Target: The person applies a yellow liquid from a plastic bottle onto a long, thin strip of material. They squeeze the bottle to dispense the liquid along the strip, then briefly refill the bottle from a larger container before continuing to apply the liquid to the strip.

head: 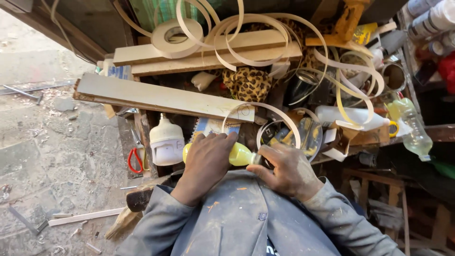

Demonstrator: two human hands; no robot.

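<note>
My left hand (pixel 206 163) is wrapped around the body of a yellow plastic bottle (pixel 239 154) that lies sideways in front of my chest. At the bottle's narrow neck, my right hand (pixel 286 170) pinches its small cap end with fingers closed. Both sleeves are grey and dusty. Most of the bottle is hidden under my left hand.
A cluttered workbench lies ahead: wooden planks (pixel 161 97), coils of pale edge-banding strip (pixel 256 35), a tape roll (pixel 176 37), a white LED bulb (pixel 166 142), a clear plastic bottle (pixel 412 125), a leopard-print cloth (pixel 249 83). Red-handled pliers (pixel 135 159) and a hammer (pixel 137 201) lie at left.
</note>
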